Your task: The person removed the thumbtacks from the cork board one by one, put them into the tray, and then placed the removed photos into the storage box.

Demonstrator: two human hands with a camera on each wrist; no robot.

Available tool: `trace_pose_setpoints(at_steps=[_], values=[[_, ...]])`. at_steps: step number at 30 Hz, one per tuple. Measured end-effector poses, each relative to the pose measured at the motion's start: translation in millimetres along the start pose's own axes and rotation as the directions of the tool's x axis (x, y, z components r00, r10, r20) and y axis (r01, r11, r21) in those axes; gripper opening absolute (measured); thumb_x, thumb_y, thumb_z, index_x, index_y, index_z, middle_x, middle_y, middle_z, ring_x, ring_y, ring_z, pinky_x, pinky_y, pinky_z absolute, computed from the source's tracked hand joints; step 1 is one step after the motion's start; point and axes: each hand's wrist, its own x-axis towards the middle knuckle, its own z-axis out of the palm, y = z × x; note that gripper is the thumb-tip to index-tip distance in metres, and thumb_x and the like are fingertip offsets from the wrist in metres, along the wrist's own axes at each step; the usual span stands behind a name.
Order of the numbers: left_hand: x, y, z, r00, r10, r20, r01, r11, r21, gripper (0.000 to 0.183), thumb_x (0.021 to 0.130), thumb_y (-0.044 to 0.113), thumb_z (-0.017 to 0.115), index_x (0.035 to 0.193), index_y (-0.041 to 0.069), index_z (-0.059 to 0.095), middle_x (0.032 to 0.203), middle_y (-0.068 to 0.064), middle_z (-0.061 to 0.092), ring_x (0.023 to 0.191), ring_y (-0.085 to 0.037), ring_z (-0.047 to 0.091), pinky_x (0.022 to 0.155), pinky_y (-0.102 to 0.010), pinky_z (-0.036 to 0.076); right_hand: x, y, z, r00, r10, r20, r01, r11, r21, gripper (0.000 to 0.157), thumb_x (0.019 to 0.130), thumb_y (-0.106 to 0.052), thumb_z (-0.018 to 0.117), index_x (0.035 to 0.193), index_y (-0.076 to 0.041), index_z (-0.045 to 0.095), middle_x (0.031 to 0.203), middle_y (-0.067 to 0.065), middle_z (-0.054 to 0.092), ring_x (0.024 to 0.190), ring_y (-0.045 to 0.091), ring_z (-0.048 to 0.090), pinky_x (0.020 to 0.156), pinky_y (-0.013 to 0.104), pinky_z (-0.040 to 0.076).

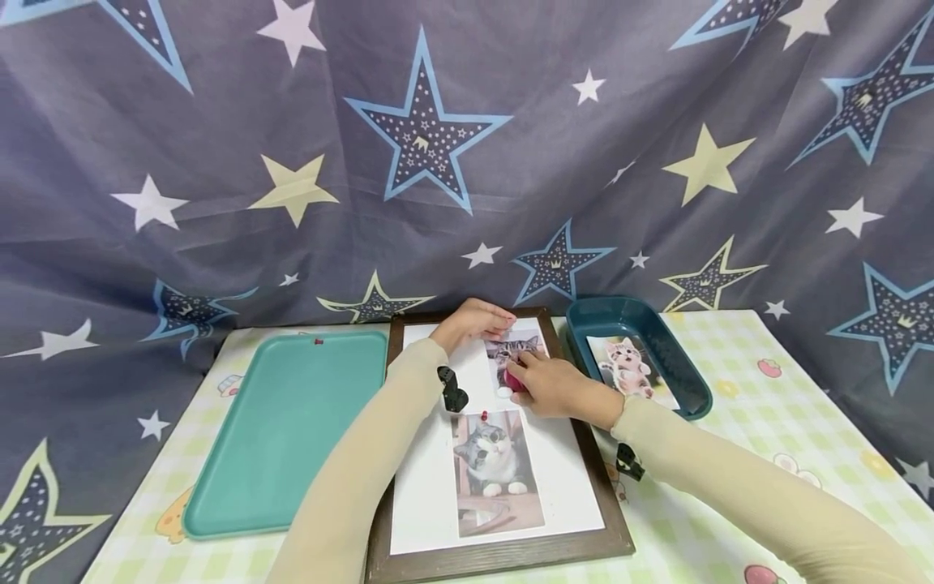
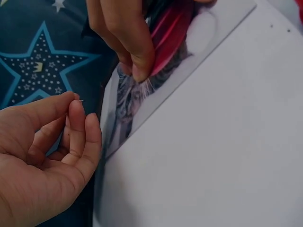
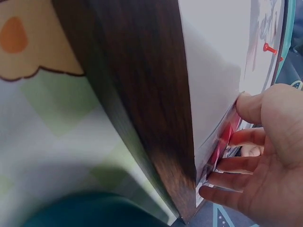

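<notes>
My left hand (image 1: 474, 320) hovers over the top of a framed white board (image 1: 423, 389), thumb and fingertips pinched together. A thin needle point of a push pin (image 2: 82, 100) sticks out between them; the rest is hidden by the fingers. With fingers spread, my right hand (image 1: 558, 388) presses on a tabby cat photo (image 2: 128, 101) at the board's upper right. Below it lies a grey-and-white cat photo (image 1: 496, 478), with a red push pin (image 1: 485, 415) at its top edge.
A teal tray (image 1: 292, 430) stands on the left, a red push pin (image 1: 319, 341) near its far edge. At the right, a dark blue-green tray (image 1: 682, 365) holds a kitten photo (image 1: 629, 369). A star-patterned curtain (image 1: 467, 162) hangs behind the checked tablecloth (image 1: 737, 397).
</notes>
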Motion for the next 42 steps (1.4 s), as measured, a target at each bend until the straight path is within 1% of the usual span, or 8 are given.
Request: trace_pose_setpoints(at_steps=[5,9,12,18,22,27,36,42], values=[[-10.2,6.6,-2.7,1.000,0.012,0.013,-0.012,1.000,0.013,0.031,0.097,0.009,0.070,0.126,-0.002,0.070,0.134,-0.022,0.066,0.103,-0.025,0.068,0.087,-0.028,0.061,-1,1,1.5,1.000,0.010,0.014,-0.010,1.000,0.023,0.060,0.102,-0.035,0.061,0.152,-0.004,0.047,0.156,0.025,0.043,0.142,0.049,0.042,0.113,0.057,0.045],[-20.8,12.6,-7.8,0.999,0.028,0.026,-0.029,0.999,0.017,0.032,0.098,0.010,0.069,0.127,-0.003,0.069,0.138,-0.021,0.063,0.124,-0.035,0.062,0.101,-0.036,0.058,0,4,2.5,1.000,0.004,0.008,-0.004,1.000,0.022,0.060,0.102,-0.035,0.062,0.151,-0.004,0.048,0.154,0.025,0.045,0.141,0.048,0.045,0.112,0.058,0.046],[-29.4,17.2,-13.7,0.998,0.051,0.029,-0.052,0.998,0.019,0.032,0.099,0.010,0.067,0.129,-0.003,0.068,0.140,-0.022,0.061,0.129,-0.038,0.059,0.108,-0.041,0.053,0,5,2.4,1.000,0.000,0.005,0.000,1.000,0.019,0.060,0.101,-0.035,0.063,0.151,-0.004,0.048,0.153,0.026,0.046,0.140,0.048,0.046,0.111,0.058,0.047],[-47.5,25.4,-29.9,0.995,0.091,0.050,-0.092,0.995,0.032,0.033,0.101,0.010,0.064,0.131,-0.001,0.066,0.139,-0.019,0.063,0.107,-0.023,0.068,0.111,-0.047,0.050,-3,5,1.5,1.000,0.010,0.006,-0.010,1.000,0.022,0.060,0.101,-0.036,0.063,0.150,-0.004,0.049,0.152,0.027,0.047,0.139,0.051,0.046,0.110,0.059,0.047],[-59.9,28.9,-42.5,0.993,0.109,0.052,-0.112,0.992,0.057,0.032,0.101,0.011,0.065,0.131,0.000,0.067,0.134,-0.016,0.067,0.096,-0.012,0.068,0.111,-0.048,0.050,-2,4,1.8,1.000,0.004,-0.001,-0.004,1.000,0.016,0.060,0.101,-0.036,0.063,0.150,-0.004,0.049,0.152,0.027,0.047,0.139,0.051,0.046,0.110,0.059,0.047],[-74.1,34.6,-57.6,0.993,0.118,0.025,-0.120,0.989,0.088,0.032,0.100,0.013,0.066,0.130,0.002,0.068,0.128,-0.013,0.070,0.096,-0.012,0.067,0.107,-0.042,0.054,-3,3,1.7,1.000,-0.006,-0.015,0.007,1.000,0.016,0.060,0.101,-0.035,0.063,0.150,-0.003,0.050,0.151,0.028,0.047,0.138,0.052,0.047,0.109,0.059,0.048],[-95.4,37.6,-87.6,0.991,0.131,0.009,-0.132,0.988,0.079,0.036,0.101,0.014,0.066,0.133,-0.001,0.065,0.110,-0.001,0.071,0.093,-0.013,0.066,0.110,-0.046,0.051,-3,1,2.2,0.999,-0.027,-0.040,0.028,0.999,0.022,0.059,0.101,-0.035,0.062,0.149,-0.002,0.050,0.151,0.028,0.048,0.137,0.053,0.047,0.108,0.059,0.049],[-108.8,37.4,-111.7,0.989,0.148,0.005,-0.147,0.981,0.125,0.037,0.102,0.017,0.064,0.136,0.001,0.062,0.125,-0.010,0.068,0.100,-0.013,0.067,0.109,-0.042,0.052,-2,1,0.7,0.999,-0.028,-0.039,0.029,0.999,0.025,0.059,0.102,-0.035,0.062,0.150,-0.003,0.049,0.152,0.028,0.047,0.138,0.050,0.047,0.109,0.058,0.048]])
